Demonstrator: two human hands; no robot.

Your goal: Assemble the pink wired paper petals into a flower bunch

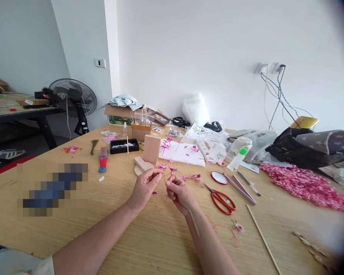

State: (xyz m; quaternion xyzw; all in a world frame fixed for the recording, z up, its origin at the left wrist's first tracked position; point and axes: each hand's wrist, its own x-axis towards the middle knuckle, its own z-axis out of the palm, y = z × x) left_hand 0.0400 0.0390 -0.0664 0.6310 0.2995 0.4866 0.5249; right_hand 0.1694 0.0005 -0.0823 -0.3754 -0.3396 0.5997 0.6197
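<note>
In front of me both hands meet over the table at a thin-stemmed spray of magenta artificial flowers (173, 170). My right hand (179, 193) is closed, with thumb and forefinger pinching the stem below the blossoms. My left hand (145, 188) is also closed in a pinch beside the stem; what lies between its fingertips is too fine to make out. More magenta flower sprays (194, 149) rest on a white cloth (180, 156) behind the hands. Red-handled scissors (223, 202) lie to the right of my right hand.
A wooden block (151, 149) stands behind my left hand. Leftward are a black tray (124, 146) and a red brush (103, 159). On the right lie a round red-rimmed dish (219, 177), a glue bottle (237, 160), a wooden stick (263, 238) and a pink petal pile (304, 187).
</note>
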